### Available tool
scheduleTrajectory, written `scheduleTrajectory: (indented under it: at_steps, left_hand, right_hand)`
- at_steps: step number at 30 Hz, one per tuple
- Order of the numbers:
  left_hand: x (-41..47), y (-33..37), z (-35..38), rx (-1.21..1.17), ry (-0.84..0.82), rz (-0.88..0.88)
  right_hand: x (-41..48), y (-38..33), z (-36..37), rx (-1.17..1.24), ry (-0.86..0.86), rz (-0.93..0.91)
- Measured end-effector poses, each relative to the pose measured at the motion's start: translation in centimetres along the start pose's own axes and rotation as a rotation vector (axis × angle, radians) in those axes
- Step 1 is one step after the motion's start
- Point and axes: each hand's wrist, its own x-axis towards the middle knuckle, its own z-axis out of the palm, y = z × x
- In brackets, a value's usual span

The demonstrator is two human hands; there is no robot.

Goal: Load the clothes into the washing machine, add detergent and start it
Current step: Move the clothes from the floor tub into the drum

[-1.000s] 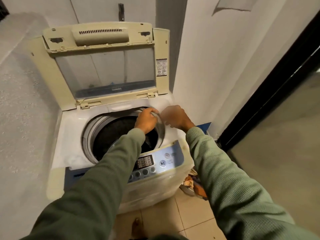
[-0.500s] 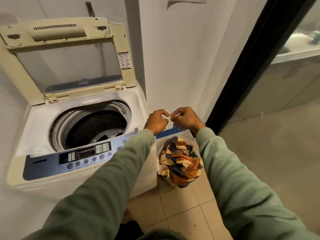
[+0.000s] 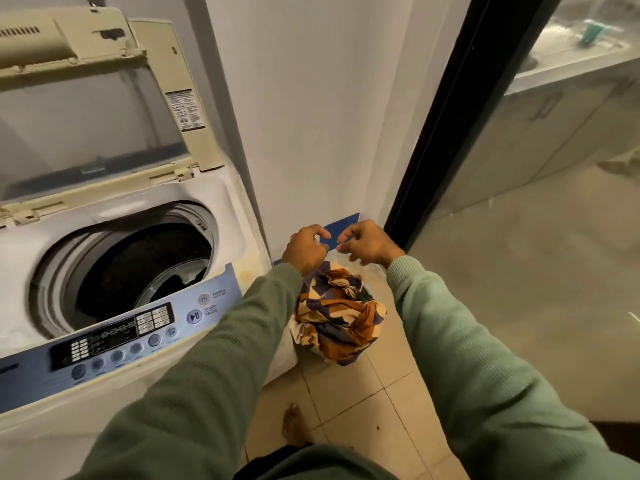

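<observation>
Long sage-green knit sleeves [image 3: 221, 368], ribbed cuffs, bare foot [image 3: 294, 424]

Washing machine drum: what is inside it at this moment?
Inside the drum lies something dark, probably clothes; its detail is unclear. The control panel covers the drum's near part, so anything there is hidden.

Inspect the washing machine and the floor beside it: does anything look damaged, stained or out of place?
Yes. The raised lid has jagged dark gaps in its cream top panel, as if chipped, and the white top of the washing machine carries a yellowish stain near its right edge.
</observation>
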Motion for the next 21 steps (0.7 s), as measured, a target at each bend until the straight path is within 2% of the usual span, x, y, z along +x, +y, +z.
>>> scheduleTrajectory:
  at_steps: [8,16,21]
  left_hand:
    - [2.0,-2.6,2.3,-0.057,-0.06,-0.094]
    - [3.1,-6.3,6.4,-0.09,-0.102,-0.251]
    - [3.7,-10.0,10.3,-0.105,-0.128,-0.33]
  right_hand:
    - [2.2,3.4,0.1,-0.103,-0.004,0.068]
    - [4.2,8.9,2.8,-0.154,-0.129,0.129]
    - [5.2,14.9,5.5,-0.218,-0.207,0.207]
